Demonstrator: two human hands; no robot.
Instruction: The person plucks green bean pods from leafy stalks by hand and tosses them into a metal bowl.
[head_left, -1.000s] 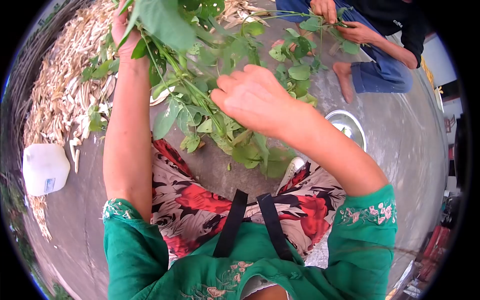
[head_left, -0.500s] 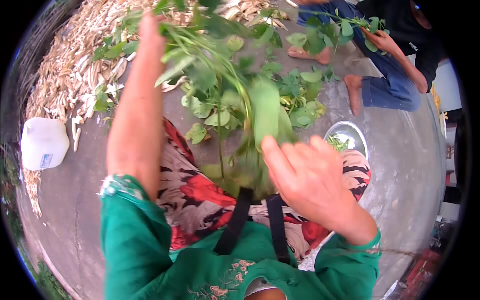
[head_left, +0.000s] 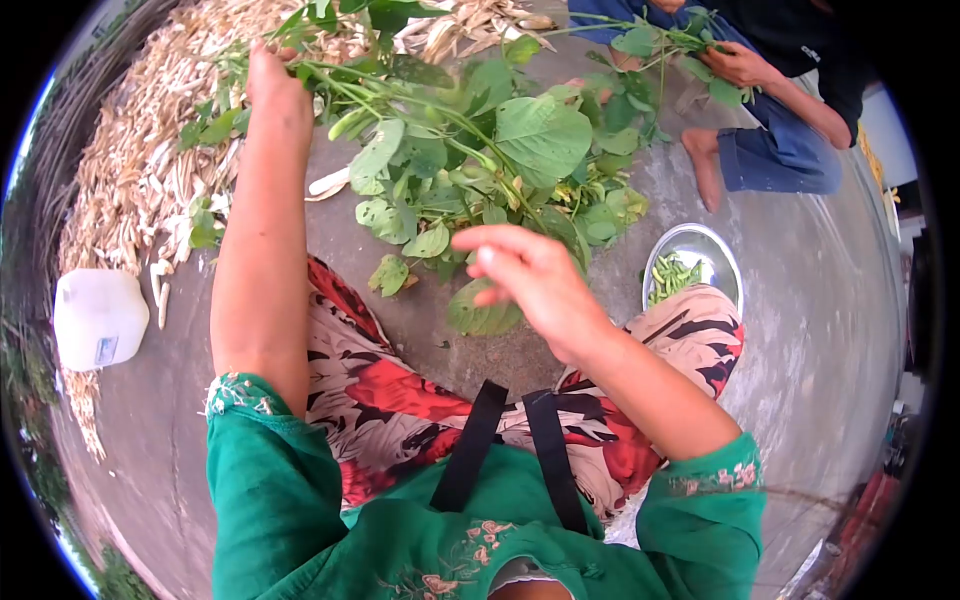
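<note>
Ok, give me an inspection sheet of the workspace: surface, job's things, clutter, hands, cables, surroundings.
Surface: grey floor, pale scuffs.
Job's things: leafy plant, some leaves holed; metal bowl holding green pods, partly hidden by the right knee.
Clutter: dry husks heaped on the left; white jug beside them.
Hands: left hand grips the plant; right hand open, no pod visible in it, contact with leaves unclear.
Cables: none certain; thin dark line by the right sleeve, nature unclear.
Surroundings: another person opposite, barefoot, holding greenery.
</note>
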